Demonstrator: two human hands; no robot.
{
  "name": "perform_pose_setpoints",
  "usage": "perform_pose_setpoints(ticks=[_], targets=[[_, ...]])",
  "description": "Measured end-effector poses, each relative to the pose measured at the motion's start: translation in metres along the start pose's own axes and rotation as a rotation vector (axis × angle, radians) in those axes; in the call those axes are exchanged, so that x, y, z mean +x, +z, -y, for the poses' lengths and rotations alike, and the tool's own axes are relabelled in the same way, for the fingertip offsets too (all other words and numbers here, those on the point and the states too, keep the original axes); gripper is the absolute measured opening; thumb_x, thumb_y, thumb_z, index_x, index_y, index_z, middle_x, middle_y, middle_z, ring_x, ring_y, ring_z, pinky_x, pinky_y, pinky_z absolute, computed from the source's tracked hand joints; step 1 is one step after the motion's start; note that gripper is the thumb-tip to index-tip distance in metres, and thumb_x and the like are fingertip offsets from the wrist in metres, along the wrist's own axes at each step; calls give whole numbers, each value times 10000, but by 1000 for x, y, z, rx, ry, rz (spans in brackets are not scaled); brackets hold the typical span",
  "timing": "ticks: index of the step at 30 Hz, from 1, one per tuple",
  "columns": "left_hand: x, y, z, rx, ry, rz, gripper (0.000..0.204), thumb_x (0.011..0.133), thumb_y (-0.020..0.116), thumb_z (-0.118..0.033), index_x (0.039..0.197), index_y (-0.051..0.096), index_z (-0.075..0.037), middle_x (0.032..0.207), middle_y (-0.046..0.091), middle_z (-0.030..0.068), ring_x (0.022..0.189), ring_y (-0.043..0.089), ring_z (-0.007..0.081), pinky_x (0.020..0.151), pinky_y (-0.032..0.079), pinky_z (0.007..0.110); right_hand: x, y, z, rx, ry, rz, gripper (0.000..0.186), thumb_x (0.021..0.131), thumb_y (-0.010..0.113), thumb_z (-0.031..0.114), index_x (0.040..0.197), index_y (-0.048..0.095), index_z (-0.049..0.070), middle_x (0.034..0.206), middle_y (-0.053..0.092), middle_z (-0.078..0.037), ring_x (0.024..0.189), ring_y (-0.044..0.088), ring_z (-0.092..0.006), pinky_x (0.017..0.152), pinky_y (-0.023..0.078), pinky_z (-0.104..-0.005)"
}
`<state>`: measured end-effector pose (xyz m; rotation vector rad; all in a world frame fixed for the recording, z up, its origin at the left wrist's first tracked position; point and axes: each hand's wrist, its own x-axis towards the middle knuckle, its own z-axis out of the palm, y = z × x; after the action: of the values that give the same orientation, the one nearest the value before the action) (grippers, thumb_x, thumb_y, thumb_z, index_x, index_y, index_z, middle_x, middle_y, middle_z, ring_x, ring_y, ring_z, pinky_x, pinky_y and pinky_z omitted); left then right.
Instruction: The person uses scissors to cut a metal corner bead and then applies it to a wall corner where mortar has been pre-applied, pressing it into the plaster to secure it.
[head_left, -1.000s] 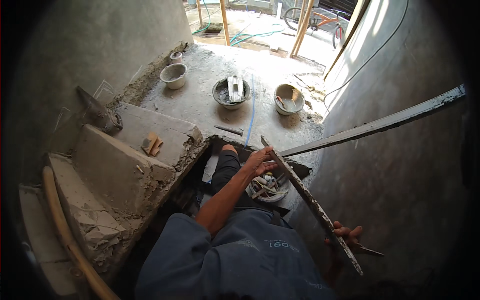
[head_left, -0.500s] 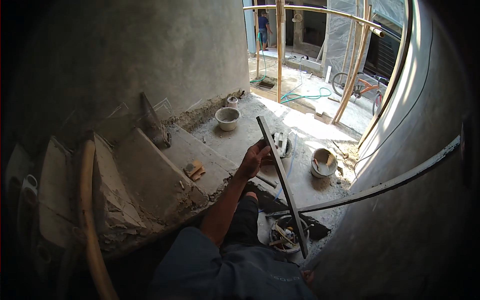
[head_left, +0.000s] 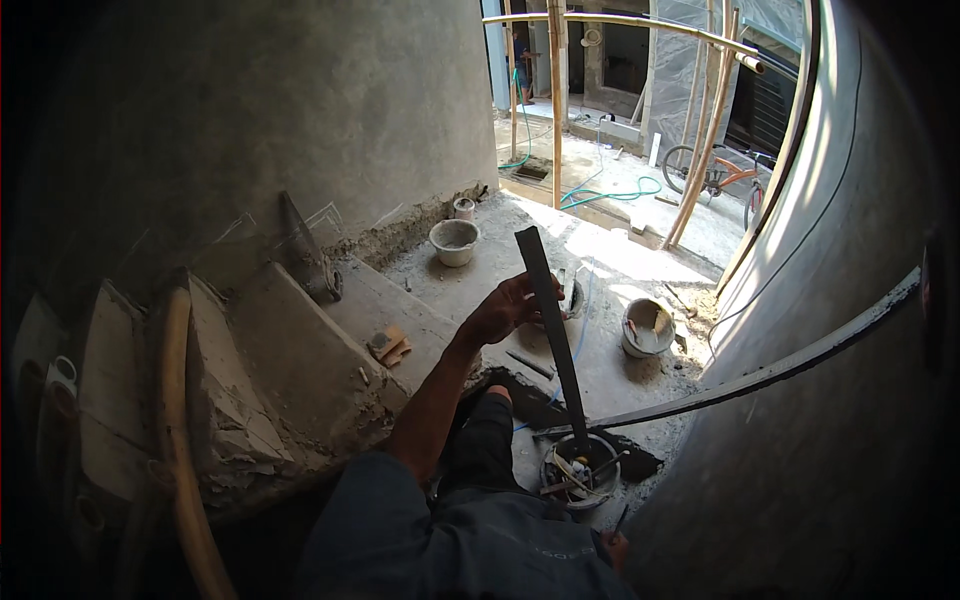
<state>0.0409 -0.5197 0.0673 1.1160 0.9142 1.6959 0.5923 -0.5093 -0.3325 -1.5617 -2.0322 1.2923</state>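
My left hand (head_left: 505, 308) is raised over the landing, its fingers closed round the upper part of a long, flat, dark bar (head_left: 560, 345). The bar slants down, and its lower end overlaps a bucket of tools (head_left: 612, 488) in the picture; whether they touch I cannot tell. Low at the right side of my shirt, my right hand (head_left: 614, 550) is partly visible, closed on a thin dark stick (head_left: 622, 519) that points up; its exact kind is unclear.
Concrete steps (head_left: 300, 320) rise at left beside a wooden handrail (head_left: 176, 370). A mortar bowl (head_left: 455, 243) and a mortar bucket (head_left: 648, 328) stand on the landing. A long pale-edged strip (head_left: 770, 378) crosses toward the right wall. Bamboo poles (head_left: 557, 110) stand beyond.
The bar has turned to show its broad face, and its lower end has shifted up and left to the bucket. More of my right hand and its thin stick now shows.
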Motion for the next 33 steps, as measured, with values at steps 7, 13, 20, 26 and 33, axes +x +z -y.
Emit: perform_pose_setpoints(ticks=[7,13,20,26,33], targets=[[22,29,-4,176,3,-52,377,896,684,-153,1224,542,-33,1105,617,85,984,659,209,824,584,375,22,-41,192,227,-215,-93,206,837,739,171,916,641,7,796,689,-100,723,666,-173,657,510,-325],[51,53,1,311,18,-202,223,930,612,-111,1132,564,-31,1044,636,71,882,667,174,740,598,342,41,-65,304,300,-481,-61,308,796,800,216,1002,670,27,857,729,-85,783,702,-147,701,546,-297],[99,52,-13,326,1,-272,305,918,648,-173,1134,544,15,1033,616,119,776,697,250,653,610,358,98,-70,356,420,-465,241,407,758,828,237,1077,681,31,970,725,-77,841,688,-129,744,540,-286],[118,46,-13,333,-36,-303,304,911,641,-182,1131,544,5,1001,621,119,754,705,264,639,615,372,110,-76,369,450,-434,421,313,861,734,103,1123,625,-28,969,685,-89,896,666,-135,804,560,-266],[141,49,5,443,-118,-383,327,915,611,-214,1132,545,21,1043,623,146,729,699,286,629,624,383,111,-88,378,508,-302,525,322,869,748,240,1081,665,12,801,619,27,737,582,-62,610,481,-233]])
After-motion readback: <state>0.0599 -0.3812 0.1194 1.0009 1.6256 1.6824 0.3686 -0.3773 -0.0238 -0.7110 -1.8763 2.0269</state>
